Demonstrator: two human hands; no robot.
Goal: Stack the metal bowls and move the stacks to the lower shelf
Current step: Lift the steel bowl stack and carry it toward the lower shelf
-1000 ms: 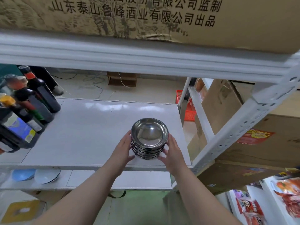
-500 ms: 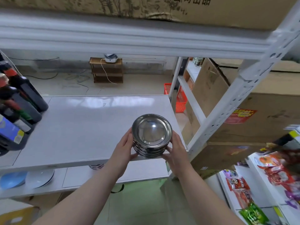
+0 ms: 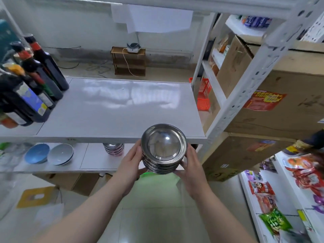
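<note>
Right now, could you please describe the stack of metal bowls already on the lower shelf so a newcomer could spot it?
Find the white lower shelf under the bottle shelf. The stack of metal bowls sits mid-shelf, half hidden by the upper board's edge. It is shiny steel, unlike the blue bowl and grey bowl to its left.

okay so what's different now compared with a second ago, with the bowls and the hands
The stack of shiny metal bowls, which sat on the white upper shelf board, has been lifted off and drawn out past its front edge, now held in the air. The left hand and right hand keep the same two-sided hold. The second metal bowl stack on the lower shelf and the dark bottles stayed put.
</note>
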